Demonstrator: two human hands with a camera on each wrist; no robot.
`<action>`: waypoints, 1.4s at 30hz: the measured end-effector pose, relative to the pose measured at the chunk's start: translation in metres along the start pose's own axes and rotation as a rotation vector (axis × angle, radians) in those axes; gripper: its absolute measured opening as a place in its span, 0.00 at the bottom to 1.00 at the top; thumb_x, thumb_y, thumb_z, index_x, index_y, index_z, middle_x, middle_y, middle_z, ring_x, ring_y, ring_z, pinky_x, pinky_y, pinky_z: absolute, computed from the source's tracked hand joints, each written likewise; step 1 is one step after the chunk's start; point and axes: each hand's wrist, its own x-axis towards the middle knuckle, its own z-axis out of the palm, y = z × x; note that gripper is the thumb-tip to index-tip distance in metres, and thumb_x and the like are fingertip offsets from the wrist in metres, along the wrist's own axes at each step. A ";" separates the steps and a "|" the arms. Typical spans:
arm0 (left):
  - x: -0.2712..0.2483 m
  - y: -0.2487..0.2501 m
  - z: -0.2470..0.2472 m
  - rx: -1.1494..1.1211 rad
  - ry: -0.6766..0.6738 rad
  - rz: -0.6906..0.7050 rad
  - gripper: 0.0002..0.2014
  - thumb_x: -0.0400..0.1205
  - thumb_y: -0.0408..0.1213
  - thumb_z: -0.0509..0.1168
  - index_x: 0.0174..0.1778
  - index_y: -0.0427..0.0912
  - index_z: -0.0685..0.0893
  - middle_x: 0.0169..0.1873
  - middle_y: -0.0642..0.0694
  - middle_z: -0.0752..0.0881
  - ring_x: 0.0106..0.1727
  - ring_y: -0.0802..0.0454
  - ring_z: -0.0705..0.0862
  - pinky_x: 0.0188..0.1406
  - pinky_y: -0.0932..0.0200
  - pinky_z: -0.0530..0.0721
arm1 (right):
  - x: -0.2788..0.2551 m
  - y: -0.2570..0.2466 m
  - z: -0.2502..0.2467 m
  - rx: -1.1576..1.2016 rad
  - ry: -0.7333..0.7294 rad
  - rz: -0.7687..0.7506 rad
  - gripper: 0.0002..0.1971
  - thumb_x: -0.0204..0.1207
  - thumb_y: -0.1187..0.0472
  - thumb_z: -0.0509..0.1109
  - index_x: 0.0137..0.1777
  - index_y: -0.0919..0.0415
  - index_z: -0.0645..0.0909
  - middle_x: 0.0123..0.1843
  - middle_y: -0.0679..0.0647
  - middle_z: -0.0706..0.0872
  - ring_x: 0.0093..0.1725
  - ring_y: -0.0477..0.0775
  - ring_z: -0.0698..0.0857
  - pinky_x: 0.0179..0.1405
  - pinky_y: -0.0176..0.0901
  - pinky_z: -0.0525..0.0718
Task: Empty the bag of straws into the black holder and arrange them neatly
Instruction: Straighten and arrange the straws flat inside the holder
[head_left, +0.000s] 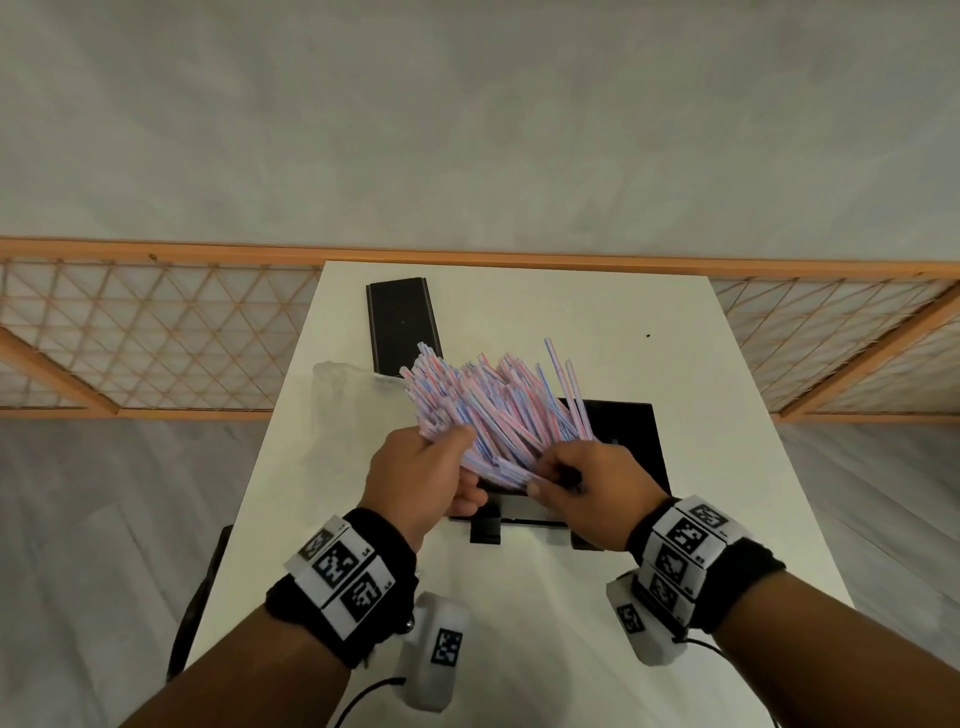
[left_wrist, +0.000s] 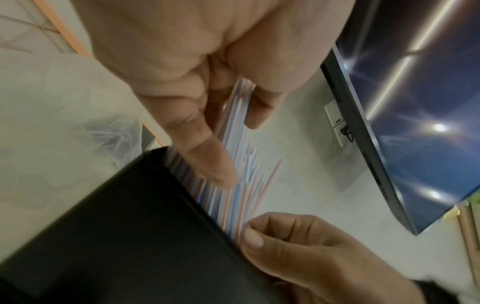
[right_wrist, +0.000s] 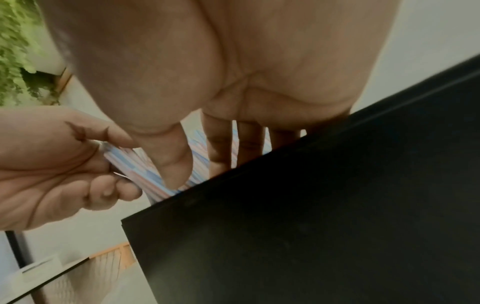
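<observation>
A thick bundle of pink-and-blue striped straws (head_left: 493, 405) fans out over the black holder (head_left: 631, 436) at the table's middle. My left hand (head_left: 457, 457) grips the bundle's left side, thumb on top. My right hand (head_left: 550, 478) pinches the near ends of the straws on the right, over the holder's near edge. In the left wrist view the straws (left_wrist: 233, 197) stand just inside the holder's wall (left_wrist: 116, 236), between my left hand (left_wrist: 239, 144) and right hand (left_wrist: 298, 246). In the right wrist view my right hand (right_wrist: 200, 164) reaches the straws (right_wrist: 130, 158) above the holder (right_wrist: 311, 205).
The crumpled clear plastic bag (head_left: 343, 374) lies left of the straws. A flat black lid (head_left: 400, 322) rests at the far side of the white table (head_left: 701, 364). A wooden lattice fence (head_left: 156, 338) runs behind. A dark screen (left_wrist: 415, 102) hangs on the wall.
</observation>
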 end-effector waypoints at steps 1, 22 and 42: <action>-0.001 -0.002 -0.001 0.029 -0.015 -0.010 0.15 0.84 0.44 0.70 0.42 0.33 0.89 0.31 0.32 0.90 0.28 0.39 0.90 0.31 0.51 0.90 | -0.001 0.002 0.001 -0.022 -0.024 0.019 0.10 0.78 0.47 0.72 0.43 0.52 0.84 0.35 0.48 0.86 0.33 0.45 0.84 0.36 0.44 0.86; -0.017 -0.003 -0.037 0.562 0.104 0.340 0.30 0.81 0.64 0.65 0.28 0.39 0.86 0.22 0.48 0.88 0.26 0.51 0.89 0.41 0.47 0.90 | -0.004 0.014 -0.028 -0.190 0.127 0.344 0.19 0.72 0.43 0.76 0.40 0.58 0.77 0.34 0.50 0.81 0.37 0.53 0.80 0.32 0.42 0.72; -0.009 -0.007 -0.008 0.139 -0.082 0.007 0.21 0.82 0.58 0.69 0.39 0.42 0.87 0.23 0.41 0.85 0.25 0.40 0.87 0.27 0.53 0.86 | 0.041 -0.017 -0.011 -0.200 0.044 0.052 0.14 0.81 0.55 0.67 0.62 0.58 0.74 0.53 0.58 0.81 0.54 0.65 0.81 0.50 0.48 0.78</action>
